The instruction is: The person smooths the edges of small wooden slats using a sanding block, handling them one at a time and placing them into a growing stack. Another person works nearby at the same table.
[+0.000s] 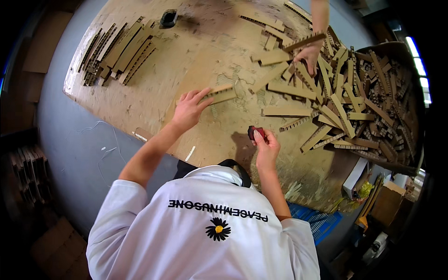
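Two honeycomb cardboard strips (223, 96) lie side by side on the worn tabletop (196, 60). My left hand (188, 110) holds them down, its fingers closed over their left part. A small dark red block (255, 133) is pinched between the thumb and fingers of my right hand (266, 148), just right of the strips and nearer to me. What exactly the block is cannot be made out. At the upper right, another person's hand (307, 58) reaches into the loose heap of cardboard strips (343, 112).
Several strips are lined up in a group (122, 53) at the far left. A small black square dish (169, 18) stands near the far edge. Right of the table, a large container (413, 158) overflows with strips. A blue crate (322, 226) sits below the right edge.
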`<move>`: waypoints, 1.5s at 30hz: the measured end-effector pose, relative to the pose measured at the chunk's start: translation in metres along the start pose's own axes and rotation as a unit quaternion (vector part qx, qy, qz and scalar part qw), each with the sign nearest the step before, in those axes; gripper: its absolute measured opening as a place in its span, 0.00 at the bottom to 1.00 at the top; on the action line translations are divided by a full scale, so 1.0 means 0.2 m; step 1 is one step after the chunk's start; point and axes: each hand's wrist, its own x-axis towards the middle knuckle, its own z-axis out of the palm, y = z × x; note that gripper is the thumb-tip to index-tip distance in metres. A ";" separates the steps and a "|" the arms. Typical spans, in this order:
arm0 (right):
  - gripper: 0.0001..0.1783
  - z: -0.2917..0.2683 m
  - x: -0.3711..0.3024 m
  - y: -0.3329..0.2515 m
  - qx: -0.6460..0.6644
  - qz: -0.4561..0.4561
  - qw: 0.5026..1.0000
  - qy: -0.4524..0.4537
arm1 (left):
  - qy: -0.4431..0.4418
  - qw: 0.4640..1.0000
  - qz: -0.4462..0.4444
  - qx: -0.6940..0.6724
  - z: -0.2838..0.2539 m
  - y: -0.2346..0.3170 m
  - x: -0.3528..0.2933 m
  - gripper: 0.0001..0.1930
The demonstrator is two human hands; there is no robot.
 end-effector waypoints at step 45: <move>0.10 0.68 0.60 0.04 -0.365 -0.361 0.815 -0.268 | 0.121 0.976 -0.182 0.013 0.11 0.13 -0.16 0.36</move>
